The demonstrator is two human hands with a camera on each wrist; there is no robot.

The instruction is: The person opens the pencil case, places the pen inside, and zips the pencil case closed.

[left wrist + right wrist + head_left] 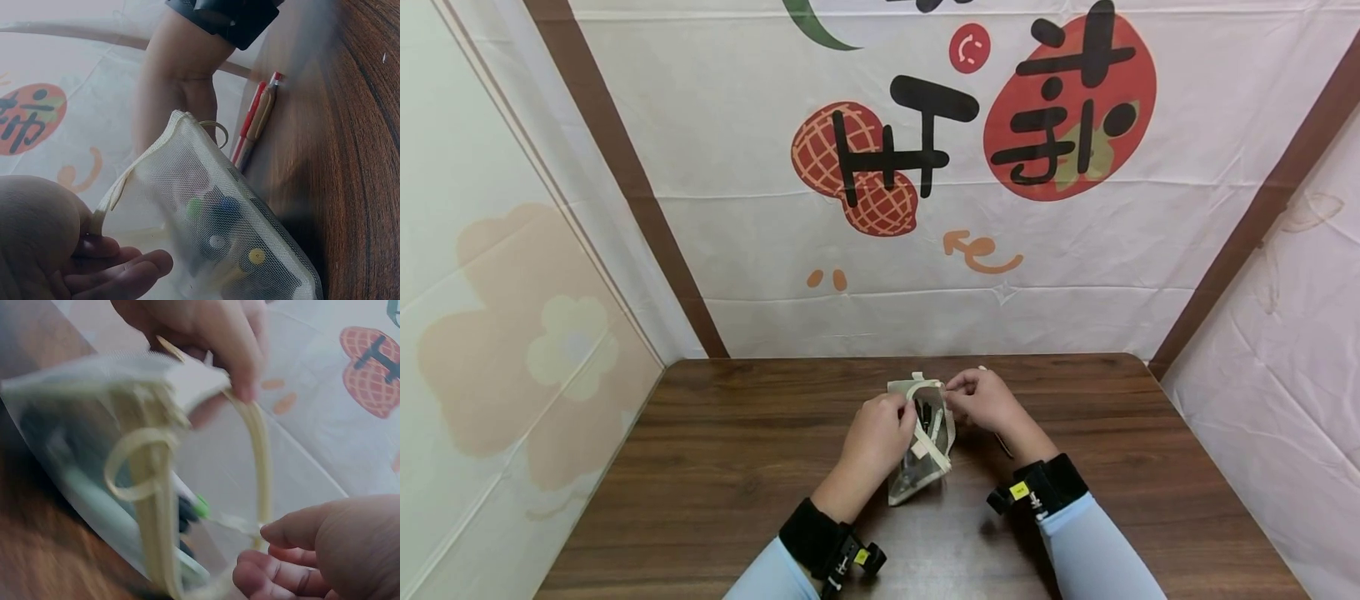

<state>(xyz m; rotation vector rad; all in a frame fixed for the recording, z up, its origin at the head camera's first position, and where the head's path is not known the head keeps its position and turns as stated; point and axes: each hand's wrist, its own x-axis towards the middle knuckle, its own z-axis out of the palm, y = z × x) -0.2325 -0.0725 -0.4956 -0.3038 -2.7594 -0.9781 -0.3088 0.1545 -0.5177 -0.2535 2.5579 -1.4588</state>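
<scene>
A pale mesh zip pouch stands tilted between the hands, its zipped mouth spread apart. With thumb and fingers, my left hand pinches one edge of the mouth, and in the left wrist view it grips a cream zipper strip. My right hand pinches the opposite zipper edge. Inside lie several pens, one with a green end, another with a yellow end. A cream loop hangs off the pouch's end. The right wrist view is blurred.
On the brown wooden table, beside the pouch and partly hidden by the right arm, lie a red pen and a tan pen. A printed white cloth hangs behind the table's far edge.
</scene>
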